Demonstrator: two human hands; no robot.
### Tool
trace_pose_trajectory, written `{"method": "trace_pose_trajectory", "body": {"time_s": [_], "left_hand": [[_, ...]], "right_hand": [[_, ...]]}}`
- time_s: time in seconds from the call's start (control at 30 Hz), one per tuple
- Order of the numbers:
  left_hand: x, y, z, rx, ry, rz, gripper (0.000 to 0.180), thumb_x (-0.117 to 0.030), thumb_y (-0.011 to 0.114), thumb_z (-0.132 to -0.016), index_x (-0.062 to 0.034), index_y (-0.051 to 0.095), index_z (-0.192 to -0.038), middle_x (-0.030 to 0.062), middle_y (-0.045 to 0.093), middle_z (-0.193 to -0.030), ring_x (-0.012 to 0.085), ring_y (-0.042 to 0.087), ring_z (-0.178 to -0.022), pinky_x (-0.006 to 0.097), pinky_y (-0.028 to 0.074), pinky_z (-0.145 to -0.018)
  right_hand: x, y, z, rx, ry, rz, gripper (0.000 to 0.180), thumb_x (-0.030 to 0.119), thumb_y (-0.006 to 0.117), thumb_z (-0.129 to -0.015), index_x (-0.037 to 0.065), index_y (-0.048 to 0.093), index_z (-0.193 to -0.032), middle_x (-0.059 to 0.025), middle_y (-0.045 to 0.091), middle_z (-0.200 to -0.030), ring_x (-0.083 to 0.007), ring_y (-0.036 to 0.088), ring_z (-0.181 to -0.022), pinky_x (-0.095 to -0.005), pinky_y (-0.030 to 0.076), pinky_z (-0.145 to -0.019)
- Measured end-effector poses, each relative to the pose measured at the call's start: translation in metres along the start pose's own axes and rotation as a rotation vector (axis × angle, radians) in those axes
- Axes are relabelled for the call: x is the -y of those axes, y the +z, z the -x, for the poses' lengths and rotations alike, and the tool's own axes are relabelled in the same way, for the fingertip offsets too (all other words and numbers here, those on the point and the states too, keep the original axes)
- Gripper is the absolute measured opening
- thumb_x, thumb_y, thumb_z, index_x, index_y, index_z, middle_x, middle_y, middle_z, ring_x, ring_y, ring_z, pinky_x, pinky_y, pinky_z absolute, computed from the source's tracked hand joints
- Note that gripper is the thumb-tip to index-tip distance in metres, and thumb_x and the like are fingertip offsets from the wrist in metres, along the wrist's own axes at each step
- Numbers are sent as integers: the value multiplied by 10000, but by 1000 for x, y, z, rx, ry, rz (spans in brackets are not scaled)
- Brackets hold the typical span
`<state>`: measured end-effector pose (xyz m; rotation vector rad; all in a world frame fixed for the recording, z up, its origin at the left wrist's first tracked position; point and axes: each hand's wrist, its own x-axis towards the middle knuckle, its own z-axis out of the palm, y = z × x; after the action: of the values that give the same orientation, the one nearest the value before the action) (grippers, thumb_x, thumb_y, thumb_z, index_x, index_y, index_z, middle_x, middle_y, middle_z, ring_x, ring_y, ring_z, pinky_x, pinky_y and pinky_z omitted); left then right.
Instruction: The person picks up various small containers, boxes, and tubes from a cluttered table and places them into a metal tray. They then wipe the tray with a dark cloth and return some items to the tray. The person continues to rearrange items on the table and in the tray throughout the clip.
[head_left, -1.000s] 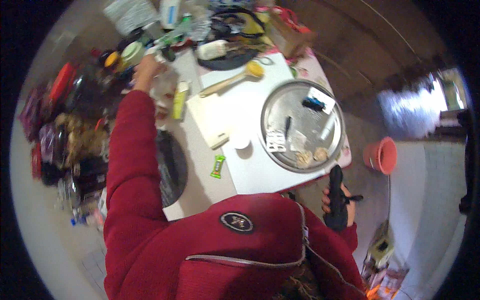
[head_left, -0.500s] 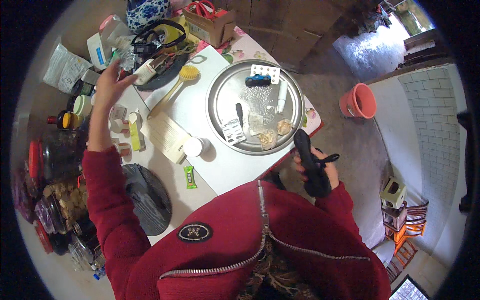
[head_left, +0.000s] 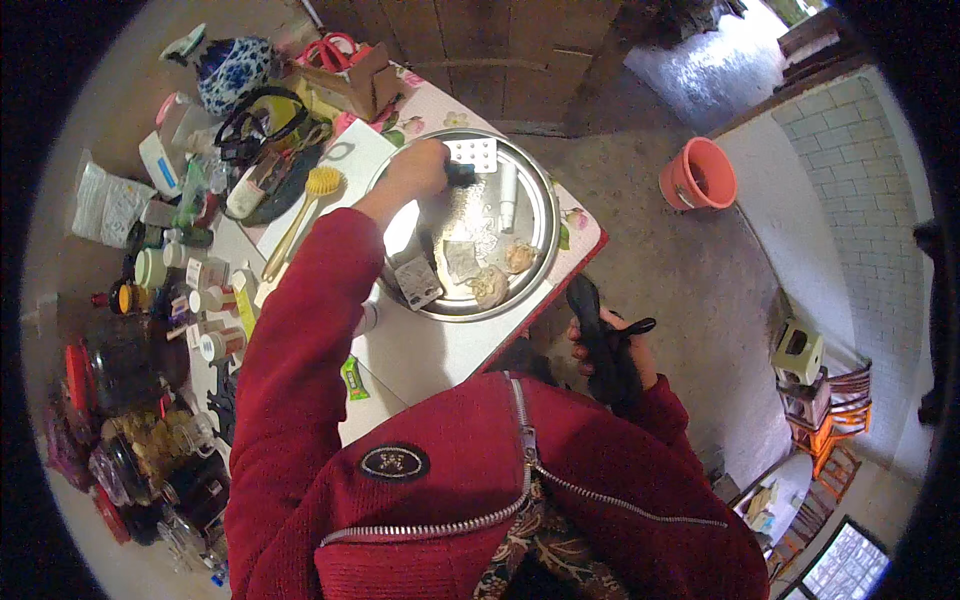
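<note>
On the white table a round metal tray (head_left: 548, 232) lies at the centre. My left hand (head_left: 416, 172) reaches over its far left side, with the fingers closed at a small blue toy car (head_left: 461, 174); the fingertips are partly hidden behind the hand. Beside the car are a white blister pack (head_left: 478, 153) and a white tube (head_left: 508, 195). Nearer in the tray sit a silver blister pack (head_left: 417, 281) and two crumpled beige lumps, one a beige wad (head_left: 488, 287). Off the table's right edge, my right hand (head_left: 641, 358) grips a long black object (head_left: 603, 352) with a loop strap.
Left of the tray lies a yellow-bristled brush (head_left: 323, 182). A cardboard box (head_left: 362, 85) and a blue-and-white vase (head_left: 236, 75) stand at the back, jars and bottles crowd the left. A green packet (head_left: 354, 378) lies near me. A pink bucket (head_left: 698, 175) stands on the floor.
My left hand has swung right from the cluttered left side of the table to the toy car in the tray. The right hand still holds the black object. The view has shifted.
</note>
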<state>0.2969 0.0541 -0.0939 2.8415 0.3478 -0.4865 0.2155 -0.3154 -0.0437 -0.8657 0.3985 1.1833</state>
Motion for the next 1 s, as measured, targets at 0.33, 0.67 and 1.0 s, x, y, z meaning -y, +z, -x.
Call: {"method": "trace_pose_trajectory", "body": {"time_s": [0.33, 0.67, 1.0], "left_hand": [[-6, -46, 89, 403, 220, 1767, 460, -92, 646, -820, -38, 452, -1234, 152, 638, -929, 224, 659, -748, 347, 590, -628], [-29, -5, 176, 457, 293, 2670, 368, -216, 459, -951, 8, 419, -1241, 128, 492, -965, 167, 448, -714, 323, 472, -584], [-46, 17, 201, 524, 92, 2638, 611, -502, 420, -943, 36, 414, -1231, 46, 414, -772, 123, 373, -576, 218, 303, -354]], "right_hand": [[10, -2, -17, 93, -18, -86, 355, 376, 448, -970, 58, 528, -1106, -56, 599, -849, -136, 583, -658, -257, 497, -502], [10, -4, -34, 210, 14, -182, 407, 376, 396, -989, 27, 503, -1170, -109, 611, -894, -196, 601, -683, -310, 522, -533], [19, 52, -22, 49, -247, 37, 415, 410, 445, -967, 23, 557, -1068, -98, 627, -847, -186, 604, -638, -295, 523, -562]]}}
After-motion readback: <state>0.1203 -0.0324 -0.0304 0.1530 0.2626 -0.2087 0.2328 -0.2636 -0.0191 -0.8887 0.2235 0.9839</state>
